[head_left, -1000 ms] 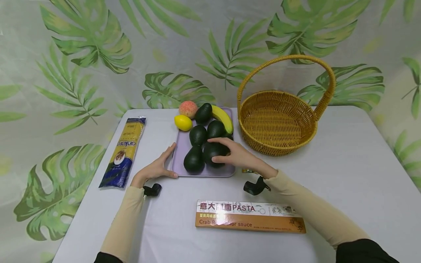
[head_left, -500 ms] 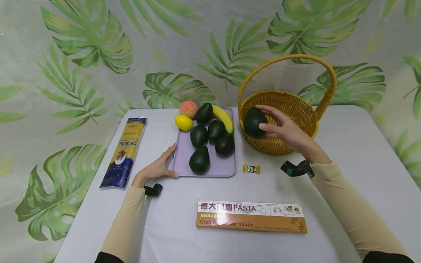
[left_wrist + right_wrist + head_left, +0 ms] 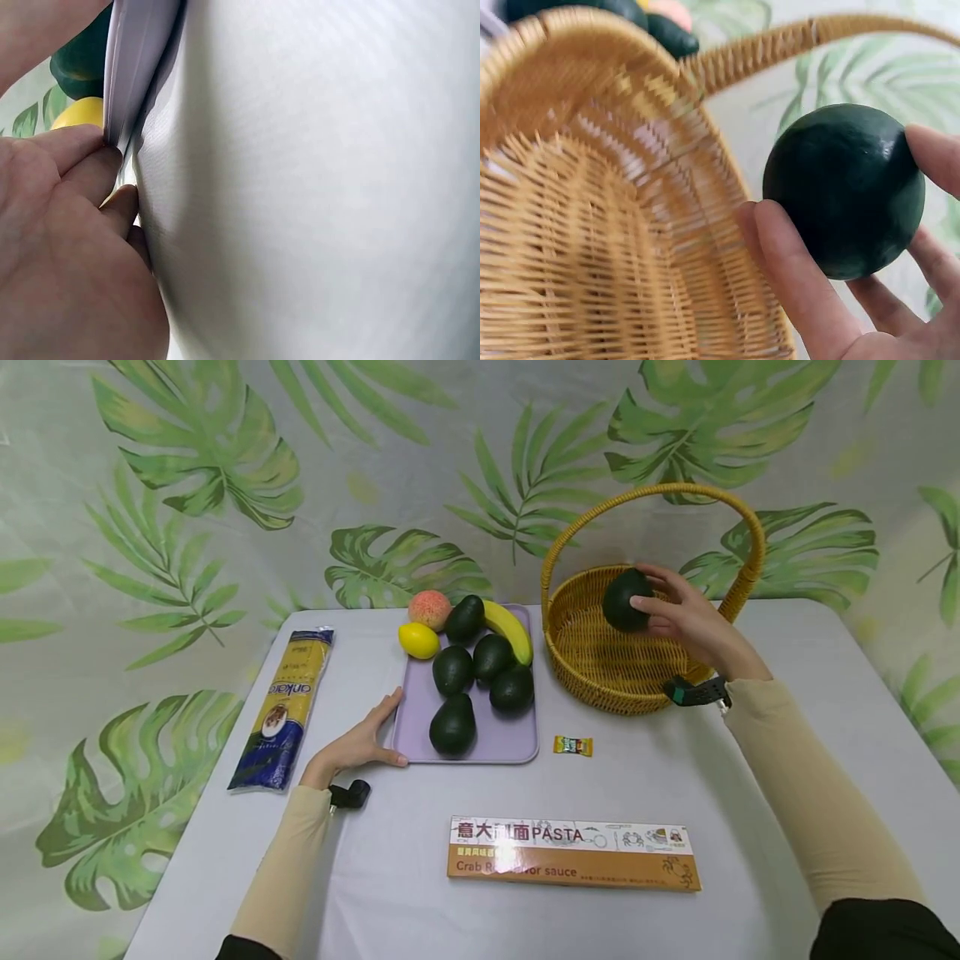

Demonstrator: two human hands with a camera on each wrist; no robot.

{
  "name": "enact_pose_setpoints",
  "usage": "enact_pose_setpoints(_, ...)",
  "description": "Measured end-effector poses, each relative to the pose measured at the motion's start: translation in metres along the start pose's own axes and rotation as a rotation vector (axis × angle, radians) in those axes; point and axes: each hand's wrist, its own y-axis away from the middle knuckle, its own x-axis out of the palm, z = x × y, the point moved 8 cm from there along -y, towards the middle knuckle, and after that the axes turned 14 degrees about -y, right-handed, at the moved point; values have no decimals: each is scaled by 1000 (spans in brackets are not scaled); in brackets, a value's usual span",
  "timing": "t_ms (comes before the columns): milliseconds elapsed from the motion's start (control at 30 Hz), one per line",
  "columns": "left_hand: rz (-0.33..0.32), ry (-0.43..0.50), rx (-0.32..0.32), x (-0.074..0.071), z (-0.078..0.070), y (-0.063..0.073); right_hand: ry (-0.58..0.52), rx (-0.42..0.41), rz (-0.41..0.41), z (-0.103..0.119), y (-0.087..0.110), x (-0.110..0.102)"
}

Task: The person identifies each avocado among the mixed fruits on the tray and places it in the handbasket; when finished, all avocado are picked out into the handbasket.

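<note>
My right hand (image 3: pixel 692 620) holds a dark green avocado (image 3: pixel 626 600) over the wicker basket (image 3: pixel 600 697), below its tall arched handle. In the right wrist view the fingers and thumb grip the avocado (image 3: pixel 844 191) around its sides, beside the basket's woven wall. My left hand (image 3: pixel 358 742) spans the near left corner of the lilac tray (image 3: pixel 495 745), thumb at the front edge and fingertips along the left rim. On the tray lie several more avocados (image 3: pixel 453 725) and a banana (image 3: pixel 510 631). A lemon (image 3: pixel 418 640) and a peach (image 3: pixel 430 609) sit at its far left corner.
A blue and yellow pasta packet (image 3: pixel 281 710) lies on the left of the white table (image 3: pixel 390 877). Between tray and basket, slightly nearer, is a small wrapped candy (image 3: pixel 573 746). A long pasta box (image 3: pixel 573 853) lies in front. Leaf-print cloth (image 3: pixel 405 468) hangs behind.
The right hand has lifted the avocado off the tray and carried it right and back, over the basket. The remaining near avocado has shifted slightly right. The left hand stays at the tray's corner.
</note>
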Motion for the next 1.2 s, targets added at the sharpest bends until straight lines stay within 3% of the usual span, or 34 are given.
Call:
enact_pose_setpoints(200,13,18,-6,-9,-31,12,56,79,-14,-12,-29,-5)
enact_pose_setpoints(400,14,19,-3,-10,-34,12,38,149,7,-27,-51,-1)
enact_pose_setpoints(600,16,23,-3,-8,-32,12,30,185,-83,-41,-63,3)
enact_pose_setpoints(767,18,19,-5,-8,-30,13,70,216,-134,-49,-65,5)
enact_pose_setpoints(967,15,18,-5,-9,-30,13,178,213,-62,-46,-61,10)
enact_pose_setpoints(1200,18,24,-10,-9,-32,13,257,126,-9,-30,-42,5)
